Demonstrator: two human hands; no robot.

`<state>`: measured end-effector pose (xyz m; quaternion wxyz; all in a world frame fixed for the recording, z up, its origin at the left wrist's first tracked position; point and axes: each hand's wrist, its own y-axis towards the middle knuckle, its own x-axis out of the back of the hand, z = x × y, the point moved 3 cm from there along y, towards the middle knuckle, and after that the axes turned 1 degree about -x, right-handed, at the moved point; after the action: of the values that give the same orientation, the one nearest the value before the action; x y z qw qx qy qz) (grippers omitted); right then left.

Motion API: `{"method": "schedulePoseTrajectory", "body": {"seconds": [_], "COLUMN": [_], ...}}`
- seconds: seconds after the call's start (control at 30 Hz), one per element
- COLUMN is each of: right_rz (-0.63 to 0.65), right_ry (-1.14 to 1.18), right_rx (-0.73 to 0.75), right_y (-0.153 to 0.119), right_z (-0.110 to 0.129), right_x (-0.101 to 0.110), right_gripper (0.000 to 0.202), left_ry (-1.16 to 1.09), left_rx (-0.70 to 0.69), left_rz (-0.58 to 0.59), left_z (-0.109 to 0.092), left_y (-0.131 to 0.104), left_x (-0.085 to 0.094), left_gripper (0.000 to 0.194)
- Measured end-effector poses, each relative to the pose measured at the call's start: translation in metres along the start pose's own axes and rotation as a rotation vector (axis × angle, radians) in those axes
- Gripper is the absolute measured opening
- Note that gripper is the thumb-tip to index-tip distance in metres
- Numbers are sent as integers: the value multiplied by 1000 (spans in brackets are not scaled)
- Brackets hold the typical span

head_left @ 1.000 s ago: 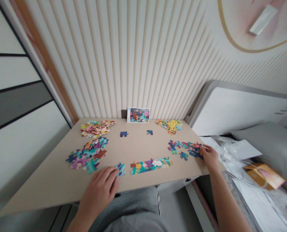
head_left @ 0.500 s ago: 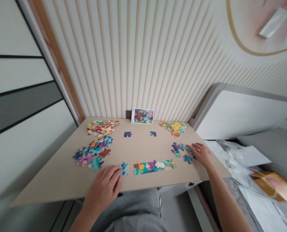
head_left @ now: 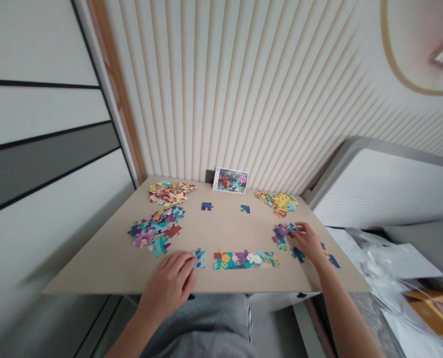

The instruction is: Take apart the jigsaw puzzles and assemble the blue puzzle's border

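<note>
Puzzle pieces around the right hand

The left hand is being rested palm down, left of the joined puzzle strip, fingers close together and slightly curled. Farther out, beyond the strip's right end, the right hand is being held with fingers bent. Both bare forearms are being angled inward.

The teal piece lies flat, partly covered, just left of the strip but apart from it. The strip is a straight, teal-based row showing yellow plants, purple leaves and a white animal. Right of it and farther back, dark blue and purple pieces lie loosely scattered, partly hidden.
</note>
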<state>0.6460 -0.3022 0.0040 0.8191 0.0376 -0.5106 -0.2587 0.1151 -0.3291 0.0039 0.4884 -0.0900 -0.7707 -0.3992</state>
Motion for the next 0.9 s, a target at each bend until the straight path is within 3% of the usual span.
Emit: {"method": "schedulePoseTrajectory", "body": {"seconds": [0.17, 0.23, 0.47, 0.6, 0.73, 0.9], "right_rz": [-200, -163, 529, 751, 713, 617], "right_ry": [343, 458, 762, 729, 616, 482], "right_rx": [-90, -55, 263, 424, 632, 764], "right_y": [6, 4, -32, -48, -48, -47], "right_z": [32, 61, 220, 290, 318, 301], "right_x": [5, 0, -61, -101, -121, -120], "right_gripper": [62, 61, 50, 41, 37, 31], "left_ry": [-17, -16, -38, -50, -49, -60], "left_rx": [22, 32, 58, 77, 93, 107], "left_rz": [-11, 6, 63, 72, 67, 57], "left_z": [-3, -4, -6, -8, -9, -11], "left_y": [1, 2, 4, 5, 6, 7], "left_x": [2, 3, 7, 9, 11, 13], "left_gripper": [29, 29, 30, 31, 31, 32]}}
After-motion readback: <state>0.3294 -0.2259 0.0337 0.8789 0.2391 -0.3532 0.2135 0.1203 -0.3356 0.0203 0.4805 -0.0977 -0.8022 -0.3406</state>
